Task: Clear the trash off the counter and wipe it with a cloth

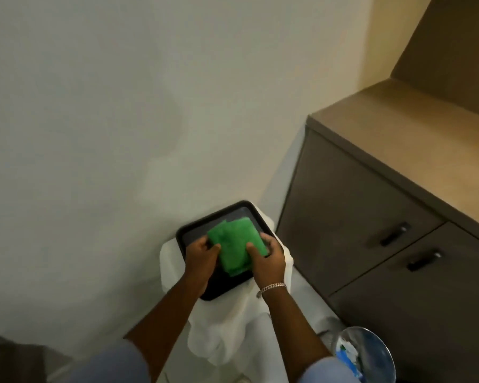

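Green cloth (237, 246), folded, on black tray (188, 230) near its mid, tray atop white-draped stand (233, 327). L hand (202, 257) & R hand (268, 259) both pinch cloth, thumbs on top. Counter (398, 139) at right.

I see a bright green cloth (237, 244) on a black tray (190, 230) (plain, no pattern), white sheeting (227, 324) beneath, and a tan desk (398, 125) over grey-brown cabinets (343, 205).

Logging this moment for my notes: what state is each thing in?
green cloth: folded, lying on the tray, gripped from both sides
left hand: closed on the cloth
right hand: closed on the cloth
black tray: resting on white-draped stand
cabinet doors: shut
trash bin: open, holding trash
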